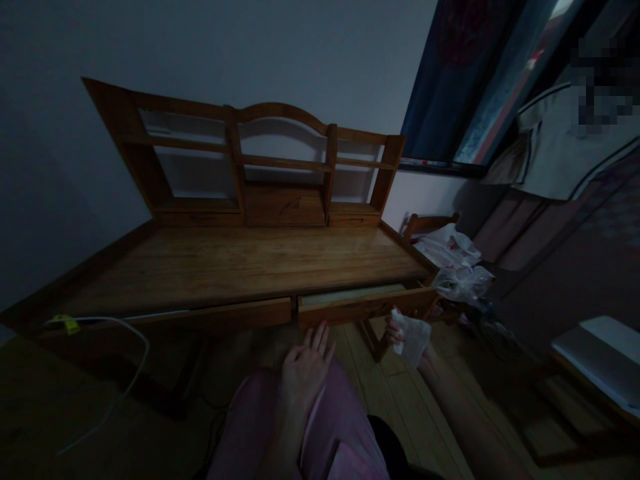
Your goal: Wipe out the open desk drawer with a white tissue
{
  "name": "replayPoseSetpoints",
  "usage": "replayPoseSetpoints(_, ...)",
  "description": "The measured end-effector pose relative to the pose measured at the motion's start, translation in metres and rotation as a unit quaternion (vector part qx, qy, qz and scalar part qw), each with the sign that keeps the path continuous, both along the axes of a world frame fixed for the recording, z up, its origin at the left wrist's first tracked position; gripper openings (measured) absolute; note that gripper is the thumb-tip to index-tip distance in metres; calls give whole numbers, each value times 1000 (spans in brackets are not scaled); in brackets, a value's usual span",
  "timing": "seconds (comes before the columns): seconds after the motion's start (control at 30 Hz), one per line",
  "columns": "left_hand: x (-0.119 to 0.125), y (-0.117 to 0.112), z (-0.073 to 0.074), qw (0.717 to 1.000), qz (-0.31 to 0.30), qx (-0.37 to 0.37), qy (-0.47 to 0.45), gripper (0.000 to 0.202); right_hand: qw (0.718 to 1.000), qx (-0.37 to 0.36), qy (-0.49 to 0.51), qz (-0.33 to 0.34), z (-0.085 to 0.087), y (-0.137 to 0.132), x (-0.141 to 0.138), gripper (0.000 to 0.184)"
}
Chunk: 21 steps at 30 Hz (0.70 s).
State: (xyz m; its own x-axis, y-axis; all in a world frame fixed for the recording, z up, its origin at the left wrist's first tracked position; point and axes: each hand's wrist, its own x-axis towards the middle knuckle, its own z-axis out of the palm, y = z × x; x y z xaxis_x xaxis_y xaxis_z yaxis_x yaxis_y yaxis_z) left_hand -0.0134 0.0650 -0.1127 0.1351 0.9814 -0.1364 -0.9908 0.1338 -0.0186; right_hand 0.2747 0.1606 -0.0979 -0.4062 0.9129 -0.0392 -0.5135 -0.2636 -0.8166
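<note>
A wooden desk [240, 260] has its right drawer [345, 311] pulled partly out, and a pale strip of the inside shows. My left hand [306, 365] is just below the left part of that drawer's front, fingers stretched out and holding nothing. Its fingertips are at the drawer's lower edge; whether they touch it I cannot tell. In my right hand [394, 331], by the drawer's right part, is a crumpled white wipe [414, 337]. The wipe hangs over the back of the hand and hides part of it.
A shelf unit [285, 167] stands along the desk's back. White cable [145, 353] hangs off the left front edge. Right of the desk, plastic bags [450, 250] lie on a chair [413, 227]. Farther right is a small table [575, 367] bearing a flat silver object [600, 363].
</note>
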Motion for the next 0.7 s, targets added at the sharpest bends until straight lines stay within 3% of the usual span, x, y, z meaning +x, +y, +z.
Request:
replayPoseSetpoints(0.3, -9, 32, -1, 999, -4, 3, 40, 33, 998, 1, 63, -8, 0, 30, -11, 11)
replayPoseSetpoints(0.53, -9, 39, 4, 998, -7, 3, 61, 30, 998, -5, 67, 11, 11, 34, -13, 15)
replayPoseSetpoints(0.7, -6, 42, 10, 997, -7, -19, 73, 28, 998, -32, 58, -1, 6, 37, -8, 10)
